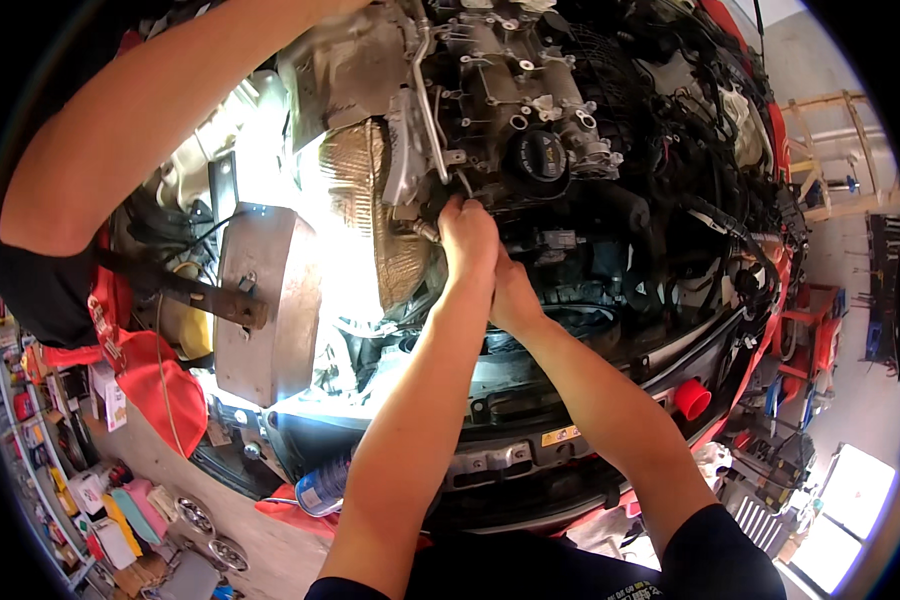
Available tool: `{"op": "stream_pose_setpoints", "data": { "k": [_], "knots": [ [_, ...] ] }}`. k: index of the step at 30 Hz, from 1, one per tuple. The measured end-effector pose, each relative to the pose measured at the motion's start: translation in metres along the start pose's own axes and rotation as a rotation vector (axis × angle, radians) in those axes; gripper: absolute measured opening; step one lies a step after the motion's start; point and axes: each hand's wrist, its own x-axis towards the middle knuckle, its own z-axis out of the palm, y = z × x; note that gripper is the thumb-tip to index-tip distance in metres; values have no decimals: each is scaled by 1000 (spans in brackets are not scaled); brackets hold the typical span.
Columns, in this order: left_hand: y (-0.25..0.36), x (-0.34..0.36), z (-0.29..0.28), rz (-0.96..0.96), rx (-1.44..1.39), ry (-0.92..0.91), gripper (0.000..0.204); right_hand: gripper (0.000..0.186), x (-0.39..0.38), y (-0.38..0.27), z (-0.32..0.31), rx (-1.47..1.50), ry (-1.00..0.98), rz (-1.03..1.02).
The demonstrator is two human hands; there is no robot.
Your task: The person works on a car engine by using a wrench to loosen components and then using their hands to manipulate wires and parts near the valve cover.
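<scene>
Keeping movements small should help here: the left hand and right hand meet just below the metal pipe, near the gold heat shield. Both curl, but I cannot tell what either grip holds.

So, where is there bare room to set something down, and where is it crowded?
The plainest free patch is the floor at lower left, bordered in view by two round rims and the left forearm. It is crowded around the left hand and right hand: engine, gold heat shield and black hose lie close. Gaps there are too dark to judge.
</scene>
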Motion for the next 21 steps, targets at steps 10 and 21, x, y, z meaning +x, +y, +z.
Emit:
{"op": "stream_pose_setpoints", "data": {
  "k": [10,21],
  "knots": [
    [3,20,-3,112,274,-4,38,72,12,-8,-4,109,-146,7],
    [1,22,-3,64,120,-41,30,44,-2,-8,17,309,78,138]
  ]
}}
